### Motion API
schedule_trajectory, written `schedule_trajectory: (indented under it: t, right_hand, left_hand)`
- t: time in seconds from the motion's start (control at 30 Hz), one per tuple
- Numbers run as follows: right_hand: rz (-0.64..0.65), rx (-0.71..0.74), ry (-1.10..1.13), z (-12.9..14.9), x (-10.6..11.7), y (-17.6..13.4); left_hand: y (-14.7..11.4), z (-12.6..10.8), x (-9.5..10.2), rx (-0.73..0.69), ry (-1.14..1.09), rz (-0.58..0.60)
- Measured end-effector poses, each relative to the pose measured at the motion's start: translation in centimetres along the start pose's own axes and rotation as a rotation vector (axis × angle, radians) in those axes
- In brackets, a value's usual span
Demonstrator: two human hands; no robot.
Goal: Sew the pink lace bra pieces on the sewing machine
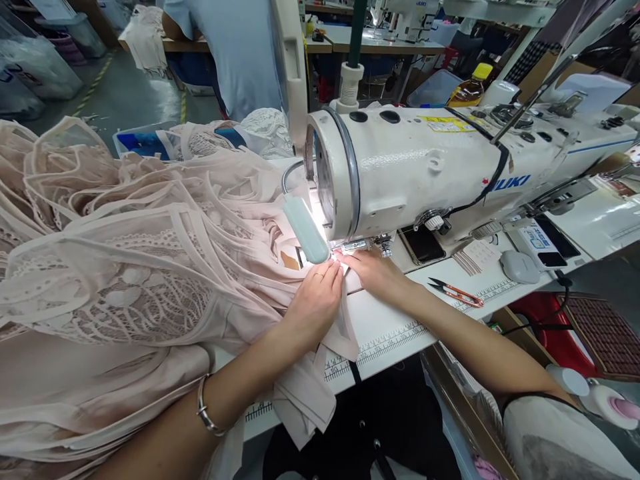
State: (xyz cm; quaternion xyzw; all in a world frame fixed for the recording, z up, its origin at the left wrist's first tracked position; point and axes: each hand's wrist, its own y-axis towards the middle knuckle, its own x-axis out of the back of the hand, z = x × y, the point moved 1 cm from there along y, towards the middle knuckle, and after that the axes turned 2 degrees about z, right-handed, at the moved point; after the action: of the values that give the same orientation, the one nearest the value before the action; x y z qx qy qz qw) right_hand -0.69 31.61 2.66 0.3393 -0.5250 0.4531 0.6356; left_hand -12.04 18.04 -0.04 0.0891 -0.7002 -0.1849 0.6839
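A white industrial sewing machine (400,180) stands on the table, its lamp lighting the needle area. My left hand (320,293) rests at the front of that area, fingers together and closed on the edge of a pale pink lace garment (260,280). From the right, my right hand (375,273) reaches in beside the presser foot, its fingers closed on the same cloth; the fingertips are partly hidden. A pale green lamp cover (306,230) hangs just above my left fingers. Some of the garment drapes over the table's front edge.
Heaped pale pink lace garments (110,267) cover the left side. Thread snips (456,292) with orange handles, a dark phone (423,243) and a grey computer mouse (520,267) lie on the right. A ruler strip (385,347) runs along the front edge. Another person (235,60) sits beyond.
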Motion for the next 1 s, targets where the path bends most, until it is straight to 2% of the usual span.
schedule_trajectory:
  t: [0.27,0.5,0.87,1.0]
  right_hand:
    - [0.034,0.006,0.03,0.1,0.2,0.2]
    - [0.012,-0.001,0.03,0.1,0.2,0.4]
    - [0.045,-0.005,-0.029,-0.3,-0.4,0.7]
    - [0.061,-0.024,-0.038,-0.4,-0.8,0.8]
  left_hand:
    - [0.2,0.1,-0.2,-0.034,0.064,-0.106]
    - [0.1,0.3,-0.7,0.014,0.001,-0.059]
    - [0.1,0.3,-1.3,0.059,-0.006,-0.06]
    - [0.1,0.1,-1.0,0.031,0.024,-0.071]
